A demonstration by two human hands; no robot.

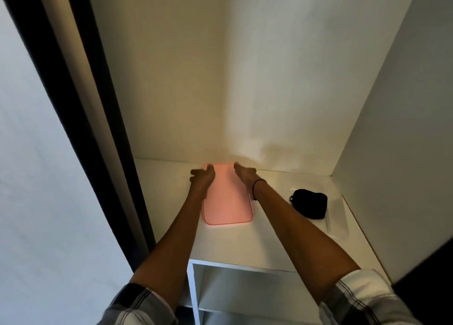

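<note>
A flat pink rectangular case (226, 202) with rounded corners lies on a white shelf (245, 246), its long side running away from me. My left hand (203, 176) is at the case's far left corner and my right hand (245, 174) at its far right corner. The fingers of both hands curl over the far end of the case. A thin black band circles my right wrist.
A black pouch (310, 203) lies on the shelf to the right, on a clear plastic sheet (335, 224). White walls close the shelf at the back and right. A dark door frame (98, 128) stands at the left. A lower white compartment (245, 295) opens below.
</note>
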